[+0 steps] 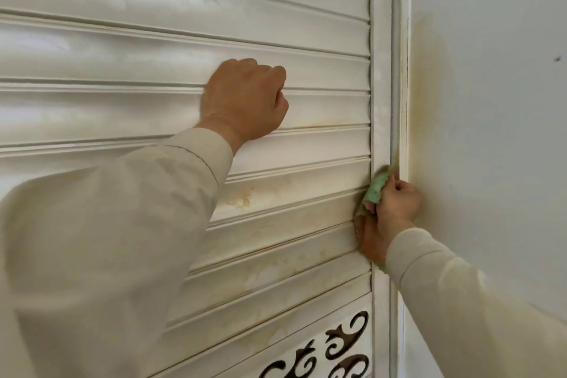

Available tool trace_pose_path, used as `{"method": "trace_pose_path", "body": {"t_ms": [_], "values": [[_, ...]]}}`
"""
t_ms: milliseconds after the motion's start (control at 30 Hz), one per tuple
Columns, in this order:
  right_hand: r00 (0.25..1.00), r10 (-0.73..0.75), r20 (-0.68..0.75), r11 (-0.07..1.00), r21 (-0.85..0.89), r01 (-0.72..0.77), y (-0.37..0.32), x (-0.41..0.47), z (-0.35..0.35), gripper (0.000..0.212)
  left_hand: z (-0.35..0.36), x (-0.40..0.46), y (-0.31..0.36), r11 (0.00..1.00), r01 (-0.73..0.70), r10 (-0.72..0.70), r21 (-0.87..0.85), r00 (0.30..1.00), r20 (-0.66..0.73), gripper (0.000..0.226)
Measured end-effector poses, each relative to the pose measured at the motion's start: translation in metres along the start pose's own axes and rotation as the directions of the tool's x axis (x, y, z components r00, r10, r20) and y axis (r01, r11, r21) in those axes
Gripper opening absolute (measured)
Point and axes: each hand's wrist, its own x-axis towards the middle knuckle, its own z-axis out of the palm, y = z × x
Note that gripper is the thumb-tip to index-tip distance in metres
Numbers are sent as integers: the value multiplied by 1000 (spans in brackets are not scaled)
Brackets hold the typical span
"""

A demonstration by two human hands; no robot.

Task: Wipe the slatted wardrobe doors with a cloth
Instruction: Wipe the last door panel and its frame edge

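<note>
Low down, right hand around cloth

We have open slats across the upper wardrobe door, bare from its left side to the right frame, above our left hand, which rests as a fist against the slats mid-door. Our left sleeve covers the lower left slats. Between the sleeve and the door frame, a band of stained slats lies uncovered. Our right hand, gripping the green cloth, fills the narrow corner where the frame meets the wall; the wall hems that side. Below, the cut-out scroll panel lies just right of the sleeve.
</note>
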Motion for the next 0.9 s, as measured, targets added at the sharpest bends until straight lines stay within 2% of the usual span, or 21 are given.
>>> {"method": "trace_pose_path", "body": {"t_ms": [100, 167, 233, 400, 500, 600, 733, 900], "values": [[1000, 19, -20, 998, -59, -20, -31, -48, 1, 36, -2, 0, 1, 1000, -3, 3, -6, 1000, 1, 13], [997, 78, 15, 996, -32, -78, -35, -55, -1, 25, -1, -1, 0, 1000, 3, -3, -7, 1000, -5, 13], [997, 64, 33, 998, 4, -65, -36, -55, -3, 18, 0, -1, -1, 1000, 2, -2, 1, 1000, -9, 13], [984, 8, 179, 999, -42, 0, -55, -63, 19, 16, 2, -1, 0, 1000, 9, -9, 7, 1000, -15, 14], [958, 35, 283, 986, -167, 13, -50, -64, 34, 30, 3, 0, 0, 1000, 12, -12, -2, 1000, -10, 13], [941, 44, 335, 989, -150, 8, -51, -86, 46, 15, 1, 0, 0, 1000, 15, -15, -18, 1000, 17, 13], [883, 53, 466, 994, -112, -1, -35, -136, 75, 23, -1, 2, -1, 999, 25, -21, -48, 997, 71, 13], [875, 117, 470, 991, -116, -70, -39, -145, 76, 20, -23, -10, 4, 992, -2, 28, -125, 979, 200, 10]]}}
